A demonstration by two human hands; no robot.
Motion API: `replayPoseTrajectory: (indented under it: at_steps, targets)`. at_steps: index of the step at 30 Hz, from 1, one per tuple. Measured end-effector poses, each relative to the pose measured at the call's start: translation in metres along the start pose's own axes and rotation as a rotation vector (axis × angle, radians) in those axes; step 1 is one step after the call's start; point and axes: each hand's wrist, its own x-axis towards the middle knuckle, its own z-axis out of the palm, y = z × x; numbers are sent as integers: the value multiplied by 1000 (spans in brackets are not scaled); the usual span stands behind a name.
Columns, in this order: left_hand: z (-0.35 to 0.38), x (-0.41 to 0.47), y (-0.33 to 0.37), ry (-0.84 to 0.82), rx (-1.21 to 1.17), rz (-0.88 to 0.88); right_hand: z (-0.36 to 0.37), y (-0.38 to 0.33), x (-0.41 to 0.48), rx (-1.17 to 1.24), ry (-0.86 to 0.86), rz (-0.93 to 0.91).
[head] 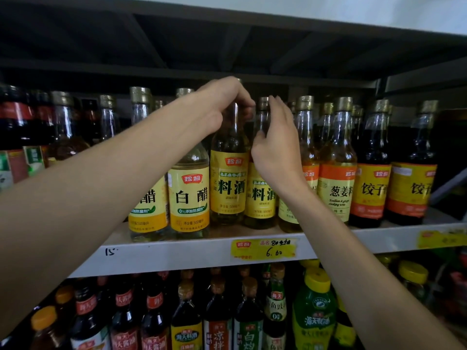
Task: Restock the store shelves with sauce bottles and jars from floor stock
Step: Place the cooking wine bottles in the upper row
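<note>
Left hand clasps a cooking-wine bottle; right hand, fingers straight, touches the neighbouring bottle.

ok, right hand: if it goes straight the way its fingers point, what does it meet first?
Likely the neck of the second cooking-wine bottle, beside the first bottle that the left hand grips at the top. Depth unclear; the right hand may already touch it.

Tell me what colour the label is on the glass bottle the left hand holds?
Yellow label on the glass bottle; head view.
</note>
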Motion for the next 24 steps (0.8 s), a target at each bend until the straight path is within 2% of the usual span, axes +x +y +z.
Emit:
replayPoseTrajectory:
  at_steps: [9, 17, 19, 21, 24]
  targets:
    - [5, -2, -16, 143, 90, -50, -1, 5, -35, -101, -97, -112]
    - [11, -1, -22, 260, 189, 120, -3, 2, -10, -163, -15, -89]
    - [9, 1, -23, 244, 292, 184, -2, 2, 2, -202, -27, -74]
    - [8, 2, -20, 271, 460, 323, -2, 2, 12, -237, -68, -62]
    - [8, -2, -14, 277, 934, 521, -3, 2, 24, -270, -151, -31]
